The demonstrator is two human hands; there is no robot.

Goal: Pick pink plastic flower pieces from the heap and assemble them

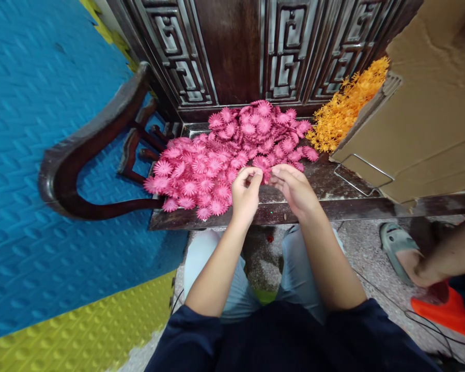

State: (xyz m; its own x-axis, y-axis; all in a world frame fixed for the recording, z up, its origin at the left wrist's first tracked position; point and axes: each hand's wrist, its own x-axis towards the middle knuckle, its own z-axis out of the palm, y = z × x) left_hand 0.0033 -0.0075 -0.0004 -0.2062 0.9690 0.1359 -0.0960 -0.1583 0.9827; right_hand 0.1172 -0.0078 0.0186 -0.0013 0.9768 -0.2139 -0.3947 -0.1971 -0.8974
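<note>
Pink artificial flower heads [201, 168] with thin, pointed petals lie heaped on the dark wooden bench seat [313, 181]. At the heap's front edge, my left hand [246, 194] is closed, its thumb and forefinger pinching the left side of one pink flower [262, 165]. From the other side my right hand [293, 188] pinches the same flower, its fingertips partly hiding the petals. The two hands are close together but apart, just above the seat.
Orange artificial flowers [349, 106] are piled at the right, beside a large cardboard sheet [422, 119]. A bent wire frame [364, 175] stands in front of it. A curved wooden armrest [89, 150] is at the left. Another person's foot in a grey clog [397, 250] is at the right.
</note>
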